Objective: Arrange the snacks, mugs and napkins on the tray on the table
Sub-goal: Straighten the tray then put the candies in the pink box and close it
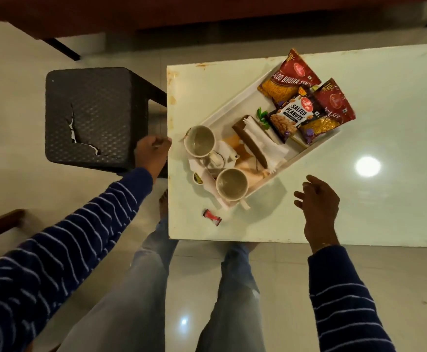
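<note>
The tray (pixel 235 102), carrying two mugs (pixel 199 140), napkins (pixel 263 143) and snack packets (pixel 287 115), is lying on the table (pixel 359 204), the right hand (pixel 320 207) hovering at its five o'clock with fingers loosely apart, while the left hand (pixel 151 153) is curling at its nine o'clock, grip unclear.

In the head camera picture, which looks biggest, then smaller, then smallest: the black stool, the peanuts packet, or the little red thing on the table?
1. Stool, by far the biggest.
2. Peanuts packet.
3. Red thing, the tiniest.
</note>
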`<act>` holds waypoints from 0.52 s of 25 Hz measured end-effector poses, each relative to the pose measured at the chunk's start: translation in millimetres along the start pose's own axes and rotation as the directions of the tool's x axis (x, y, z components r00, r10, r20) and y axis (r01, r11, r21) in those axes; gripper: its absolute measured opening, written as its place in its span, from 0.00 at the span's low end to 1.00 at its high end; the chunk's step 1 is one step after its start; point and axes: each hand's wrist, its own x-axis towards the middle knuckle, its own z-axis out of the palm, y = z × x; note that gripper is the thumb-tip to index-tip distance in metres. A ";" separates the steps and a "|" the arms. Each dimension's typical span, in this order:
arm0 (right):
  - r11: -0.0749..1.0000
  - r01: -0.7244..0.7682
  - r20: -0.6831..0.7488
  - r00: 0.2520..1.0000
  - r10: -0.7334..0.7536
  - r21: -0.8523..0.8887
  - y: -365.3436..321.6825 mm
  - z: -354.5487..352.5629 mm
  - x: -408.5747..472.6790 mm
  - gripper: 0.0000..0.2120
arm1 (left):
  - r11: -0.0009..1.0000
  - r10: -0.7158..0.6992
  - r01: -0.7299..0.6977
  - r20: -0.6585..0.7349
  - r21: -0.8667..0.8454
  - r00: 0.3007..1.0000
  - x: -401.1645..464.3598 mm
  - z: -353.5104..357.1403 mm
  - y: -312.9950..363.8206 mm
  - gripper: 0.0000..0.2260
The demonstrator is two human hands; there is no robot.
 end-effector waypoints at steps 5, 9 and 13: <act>0.995 0.048 0.053 0.998 -0.044 -0.086 -37.0 -54.6 13.5 0.13 | 0.987 -0.138 0.126 0.131 0.096 0.982 -45.5 12.6 -36.0 0.13; 0.954 0.192 0.087 0.980 -0.176 -0.232 -75.2 -82.3 40.0 0.13 | 0.968 -0.250 0.237 0.217 0.083 0.944 -62.5 31.0 -40.8 0.20; 0.765 0.349 0.130 0.933 -0.335 -0.541 -113.8 -83.7 82.0 0.11 | 0.968 -0.245 0.253 0.238 -0.002 0.940 -60.3 50.1 -39.6 0.21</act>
